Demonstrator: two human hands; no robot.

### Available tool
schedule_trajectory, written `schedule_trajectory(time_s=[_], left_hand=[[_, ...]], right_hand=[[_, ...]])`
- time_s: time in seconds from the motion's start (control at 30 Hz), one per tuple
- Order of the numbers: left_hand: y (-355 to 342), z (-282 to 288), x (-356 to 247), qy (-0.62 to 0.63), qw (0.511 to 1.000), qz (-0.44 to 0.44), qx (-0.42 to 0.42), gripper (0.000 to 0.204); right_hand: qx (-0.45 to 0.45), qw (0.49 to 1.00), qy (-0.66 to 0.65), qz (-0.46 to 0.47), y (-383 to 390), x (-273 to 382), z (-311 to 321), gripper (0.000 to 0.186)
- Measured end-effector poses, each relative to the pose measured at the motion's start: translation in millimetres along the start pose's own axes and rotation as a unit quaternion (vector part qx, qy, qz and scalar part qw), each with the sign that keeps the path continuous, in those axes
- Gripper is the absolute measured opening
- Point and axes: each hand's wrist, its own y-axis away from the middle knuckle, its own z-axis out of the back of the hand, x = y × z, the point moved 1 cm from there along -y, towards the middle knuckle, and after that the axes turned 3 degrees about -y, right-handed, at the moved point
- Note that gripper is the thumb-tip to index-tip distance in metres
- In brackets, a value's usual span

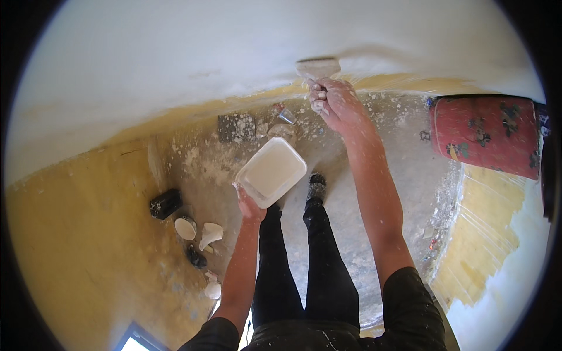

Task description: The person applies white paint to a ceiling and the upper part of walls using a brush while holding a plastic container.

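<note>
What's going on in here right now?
A person is working at a wall with both hands. The right hand grips a wide-bladed scraper, its blade apparently against the white part of the wall. The left hand holds a white tray over the spattered floor. A yellow strip shows along the wall's bottom, below the white.

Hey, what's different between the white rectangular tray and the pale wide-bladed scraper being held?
The white rectangular tray is hollow with rounded corners; the pale wide-bladed scraper is flat. The tray looks larger than the scraper in this view. The left hand holds the tray above the bare grey floor, while the right hand holds the scraper at the white-coated wall. Both look pale.
</note>
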Motion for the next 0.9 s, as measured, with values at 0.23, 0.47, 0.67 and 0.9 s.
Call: schedule_trajectory(time_s=[0.23,0.47,0.67,0.9], left_hand=[[3,-36,-5,0.008,1.000,0.007,0.023,0.063],[1,-47,-1,-0.005,1.000,0.000,0.010,0.064],[3,-48,2,-0.010,1.000,-0.004,0.006,0.063],[4,-45,13,-0.004,1.000,-0.018,0.024,0.063]], right_hand=[[0.080,0.981,0.062,0.168,108,22,-28,0.030],[0.101,0.950,0.137,0.261,-45,-25,60,0.039],[0.003,0.987,0.147,0.064,-65,-84,124,0.033],[-0.122,0.992,0.023,-0.006,74,-125,137,0.025]])
